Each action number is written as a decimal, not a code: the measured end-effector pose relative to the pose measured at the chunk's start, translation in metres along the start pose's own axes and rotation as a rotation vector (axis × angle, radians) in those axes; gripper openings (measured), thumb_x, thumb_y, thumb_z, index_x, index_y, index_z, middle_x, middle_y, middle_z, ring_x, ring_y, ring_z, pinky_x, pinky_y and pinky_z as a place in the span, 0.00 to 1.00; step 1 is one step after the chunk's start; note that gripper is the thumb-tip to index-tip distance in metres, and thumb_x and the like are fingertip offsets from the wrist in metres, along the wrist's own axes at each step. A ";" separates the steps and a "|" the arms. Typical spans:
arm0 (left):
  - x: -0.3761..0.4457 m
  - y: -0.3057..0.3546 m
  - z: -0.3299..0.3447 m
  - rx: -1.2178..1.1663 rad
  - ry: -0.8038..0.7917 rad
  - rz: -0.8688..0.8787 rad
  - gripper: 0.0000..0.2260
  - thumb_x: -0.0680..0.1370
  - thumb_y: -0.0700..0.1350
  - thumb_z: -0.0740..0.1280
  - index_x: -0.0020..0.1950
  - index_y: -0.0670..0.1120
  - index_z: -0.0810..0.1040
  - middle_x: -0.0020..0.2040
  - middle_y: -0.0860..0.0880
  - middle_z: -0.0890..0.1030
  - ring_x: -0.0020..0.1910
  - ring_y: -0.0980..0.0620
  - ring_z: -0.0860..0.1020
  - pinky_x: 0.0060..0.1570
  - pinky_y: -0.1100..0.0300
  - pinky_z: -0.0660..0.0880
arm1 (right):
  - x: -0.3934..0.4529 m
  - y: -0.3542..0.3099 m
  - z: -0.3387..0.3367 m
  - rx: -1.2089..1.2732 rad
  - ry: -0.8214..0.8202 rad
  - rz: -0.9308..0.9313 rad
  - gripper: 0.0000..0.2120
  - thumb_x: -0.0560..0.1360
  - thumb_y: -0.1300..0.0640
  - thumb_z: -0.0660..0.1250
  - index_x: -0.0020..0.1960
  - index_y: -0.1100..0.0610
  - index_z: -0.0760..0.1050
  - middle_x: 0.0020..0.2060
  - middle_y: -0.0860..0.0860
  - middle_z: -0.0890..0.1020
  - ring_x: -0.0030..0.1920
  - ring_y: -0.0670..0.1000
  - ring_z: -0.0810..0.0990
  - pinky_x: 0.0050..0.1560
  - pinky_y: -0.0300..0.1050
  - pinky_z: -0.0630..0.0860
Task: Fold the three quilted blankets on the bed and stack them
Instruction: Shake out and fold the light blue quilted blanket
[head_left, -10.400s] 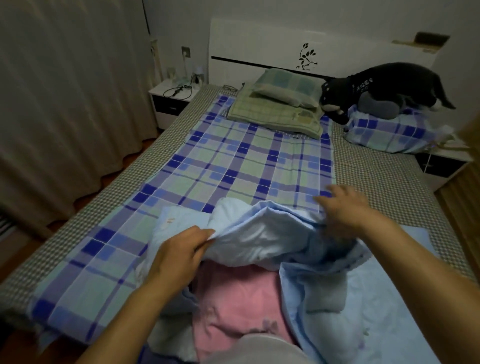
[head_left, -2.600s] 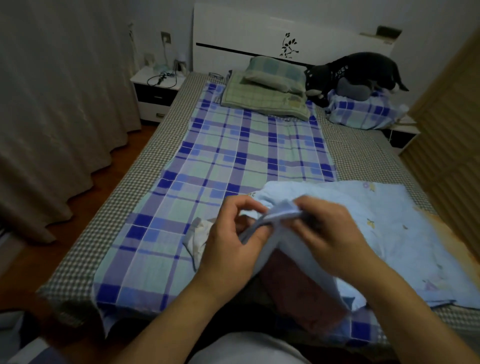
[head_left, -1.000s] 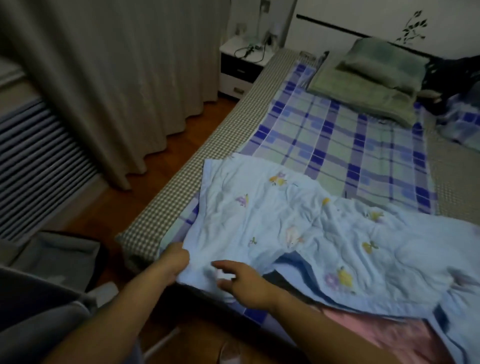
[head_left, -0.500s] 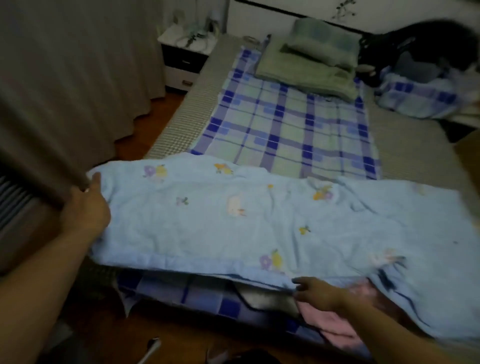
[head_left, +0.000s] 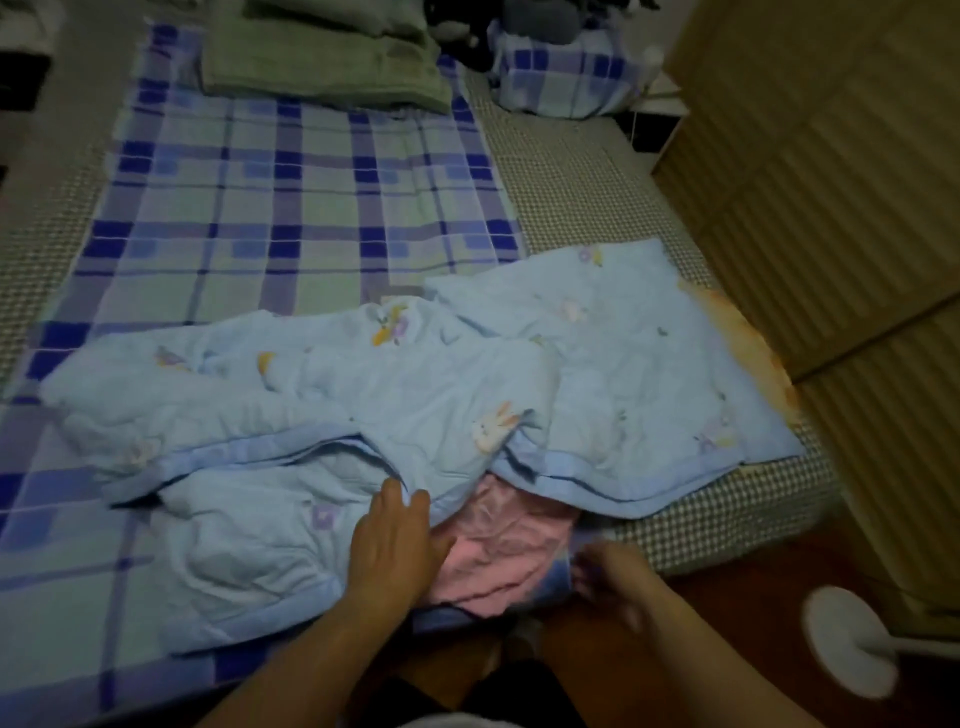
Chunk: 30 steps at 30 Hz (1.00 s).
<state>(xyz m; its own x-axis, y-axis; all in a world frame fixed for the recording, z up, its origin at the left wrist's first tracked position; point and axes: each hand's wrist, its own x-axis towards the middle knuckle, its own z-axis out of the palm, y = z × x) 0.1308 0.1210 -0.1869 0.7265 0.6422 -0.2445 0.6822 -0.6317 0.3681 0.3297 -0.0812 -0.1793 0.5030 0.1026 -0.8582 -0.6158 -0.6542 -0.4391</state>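
A light blue quilted blanket (head_left: 415, 395) with small animal prints lies rumpled across the foot of the bed. Under its near edge a pink blanket (head_left: 504, 545) shows. An orange-yellow blanket (head_left: 748, 343) peeks out along the blue one's right side. My left hand (head_left: 395, 540) lies flat with straight fingers where the blue blanket meets the pink one, its fingertips at a blue fold. My right hand (head_left: 608, 571) is blurred at the bed's near edge. Its fingers curl on a blue hem just right of the pink blanket.
A blue plaid sheet (head_left: 291, 208) covers the checked mattress (head_left: 576, 176). Green pillows (head_left: 322, 57), a plaid pillow (head_left: 561, 78) and a dark plush toy (head_left: 524, 21) sit at the head. A wooden wardrobe (head_left: 831, 208) stands right; a white round base (head_left: 852, 644) is on the floor.
My left hand has let go of the blanket's far left corner and now rests in the middle. The stretched blue blanket has dropped into rumpled folds. My view has swung right.
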 end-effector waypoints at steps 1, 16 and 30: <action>0.011 0.010 0.018 0.049 -0.038 -0.038 0.30 0.57 0.63 0.80 0.49 0.46 0.77 0.48 0.42 0.73 0.42 0.40 0.76 0.32 0.53 0.76 | 0.012 -0.009 -0.009 0.139 -0.053 0.016 0.04 0.80 0.60 0.62 0.51 0.59 0.75 0.39 0.55 0.78 0.37 0.51 0.77 0.37 0.46 0.79; 0.010 -0.006 -0.012 0.604 0.081 -0.076 0.07 0.69 0.41 0.63 0.46 0.43 0.77 0.43 0.40 0.69 0.36 0.40 0.72 0.26 0.51 0.64 | 0.134 -0.073 -0.151 0.678 0.174 -0.287 0.22 0.82 0.50 0.62 0.71 0.60 0.69 0.50 0.59 0.80 0.40 0.44 0.78 0.36 0.33 0.76; -0.043 -0.034 -0.006 0.649 -0.046 -0.124 0.17 0.65 0.33 0.75 0.51 0.41 0.77 0.42 0.39 0.67 0.36 0.40 0.70 0.28 0.50 0.62 | 0.147 0.005 -0.107 0.234 0.070 0.153 0.05 0.80 0.63 0.62 0.53 0.63 0.75 0.43 0.57 0.79 0.38 0.50 0.78 0.35 0.45 0.83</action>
<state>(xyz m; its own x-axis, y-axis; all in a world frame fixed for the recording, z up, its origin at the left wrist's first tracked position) 0.0757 0.1175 -0.1832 0.6324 0.7168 -0.2936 0.6614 -0.6970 -0.2769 0.4658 -0.1500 -0.2796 0.4286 -0.0413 -0.9025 -0.8072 -0.4663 -0.3620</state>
